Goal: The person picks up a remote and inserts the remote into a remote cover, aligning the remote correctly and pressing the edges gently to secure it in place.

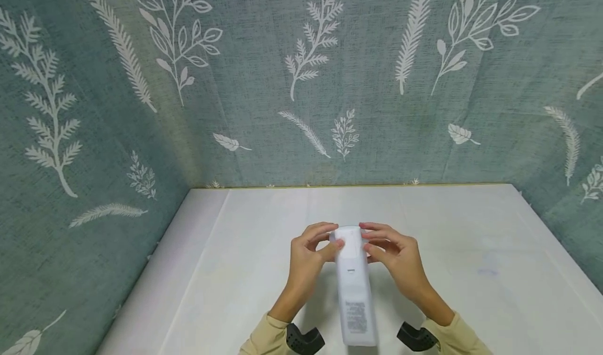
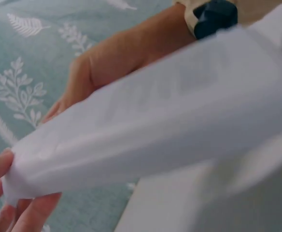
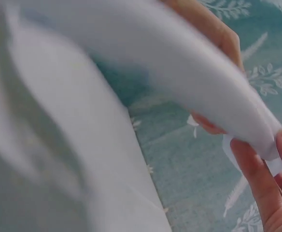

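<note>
A long white remote control (image 1: 354, 297) is held back side up over the table, with a printed label on its near half and a small notch near its middle. My left hand (image 1: 308, 261) pinches its far end from the left, thumb on the back face. From the other side my right hand (image 1: 398, 258) grips the same end, with the thumb at the edge. A thin translucent flap (image 3: 231, 152) shows by the right fingers (image 3: 257, 174) in the right wrist view. The left fingers (image 2: 37, 212) curl under the end in the left wrist view.
The white table (image 1: 254, 240) lies under both hands. Green cloth with white leaf prints (image 1: 264, 114) stands behind it and along both sides. Black wrist cameras (image 1: 305, 340) sit at the cuffs of the pale yellow sleeves (image 1: 266, 336).
</note>
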Tool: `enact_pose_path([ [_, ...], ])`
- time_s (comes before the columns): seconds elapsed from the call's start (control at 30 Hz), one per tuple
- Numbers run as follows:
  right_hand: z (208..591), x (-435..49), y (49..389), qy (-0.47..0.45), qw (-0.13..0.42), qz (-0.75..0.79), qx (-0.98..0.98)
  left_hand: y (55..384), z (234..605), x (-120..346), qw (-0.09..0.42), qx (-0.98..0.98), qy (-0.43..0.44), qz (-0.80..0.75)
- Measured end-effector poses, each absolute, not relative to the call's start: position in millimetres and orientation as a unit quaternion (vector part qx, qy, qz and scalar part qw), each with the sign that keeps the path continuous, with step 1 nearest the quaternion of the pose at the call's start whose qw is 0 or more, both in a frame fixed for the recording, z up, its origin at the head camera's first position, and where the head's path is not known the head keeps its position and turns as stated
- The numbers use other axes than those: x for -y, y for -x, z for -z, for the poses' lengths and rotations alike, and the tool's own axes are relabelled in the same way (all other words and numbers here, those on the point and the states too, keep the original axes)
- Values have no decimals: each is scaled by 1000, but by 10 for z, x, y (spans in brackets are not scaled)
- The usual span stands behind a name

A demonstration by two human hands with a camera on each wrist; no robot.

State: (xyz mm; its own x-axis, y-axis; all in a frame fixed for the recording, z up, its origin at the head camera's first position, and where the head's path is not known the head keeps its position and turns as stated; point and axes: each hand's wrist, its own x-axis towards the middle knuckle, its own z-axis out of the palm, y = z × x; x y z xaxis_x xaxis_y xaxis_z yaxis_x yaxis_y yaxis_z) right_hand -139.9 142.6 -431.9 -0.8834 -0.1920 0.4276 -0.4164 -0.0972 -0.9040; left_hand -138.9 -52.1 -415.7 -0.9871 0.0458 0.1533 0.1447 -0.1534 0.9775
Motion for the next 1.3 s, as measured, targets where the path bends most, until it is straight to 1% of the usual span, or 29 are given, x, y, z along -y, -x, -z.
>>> enact_pose_path([
  [0.23,4239,-1440,1415,-222,75,-707,668,1371,4083,516,14,656,60,753],
  [0.43,4132,-1430,1442,-245,103,-693,670,1348,4091,510,-23,660,68,748],
  [0.57,4100,-1414,1419,-248,96,-686,678,1341,4101,518,-23,652,69,755],
  [0.8,4106,-1407,1426,-230,52,-670,704,1315,4120,538,1,659,69,749],
  [0.97,4106,-1403,1440,-223,13,-657,720,1291,4130,536,-1,654,90,751],
  [1.17,4039,-1459,1450,-249,-37,-651,716,1284,4129,542,-7,649,120,751],
  [1.23,4011,-1479,1458,-262,-48,-646,715,1282,4128,553,-11,649,128,750],
  [1.3,3992,-1486,1462,-266,-47,-635,724,1277,4128,564,-17,647,139,749],
])
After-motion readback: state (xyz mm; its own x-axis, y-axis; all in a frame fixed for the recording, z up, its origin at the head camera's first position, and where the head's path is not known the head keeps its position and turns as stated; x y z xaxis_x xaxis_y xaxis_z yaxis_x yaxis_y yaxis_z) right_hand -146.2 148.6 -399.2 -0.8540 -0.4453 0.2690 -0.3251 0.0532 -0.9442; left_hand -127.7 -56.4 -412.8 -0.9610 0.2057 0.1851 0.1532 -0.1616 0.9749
